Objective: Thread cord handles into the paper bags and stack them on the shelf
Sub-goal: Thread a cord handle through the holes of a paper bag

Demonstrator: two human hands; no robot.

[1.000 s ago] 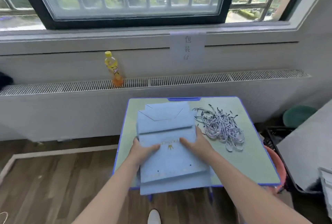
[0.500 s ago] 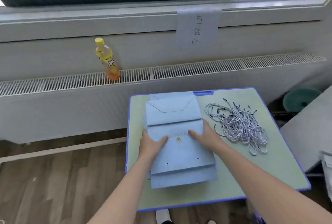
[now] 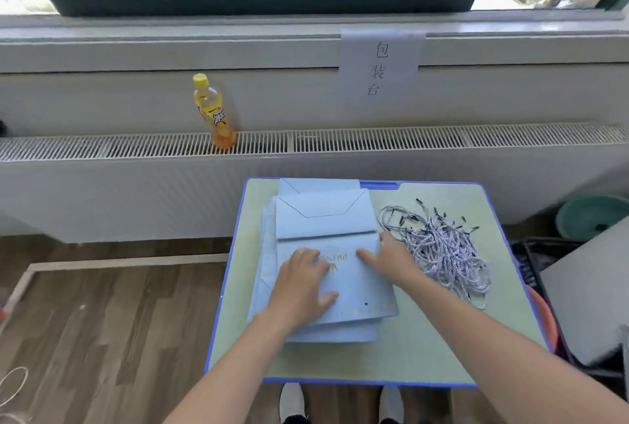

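Left hand (image 3: pixel 301 291) fingers (image 3: pixel 299 255) flat on top paper bag (image 3: pixel 360 287), right hand (image 3: pixel 388 258) fingers likewise released, left thumb moved nearer the bag's bottom edge than before.

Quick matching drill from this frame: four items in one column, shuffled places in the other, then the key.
Items:
1. cord pile
2. drink bottle
3. paper sign
4. left hand

Places:
A. on the wall under the window
B. flat on the top paper bag
C. on the vent grille
D. on the table, right of the bags

Pairs: 1-D, 2-C, 3-A, 4-B
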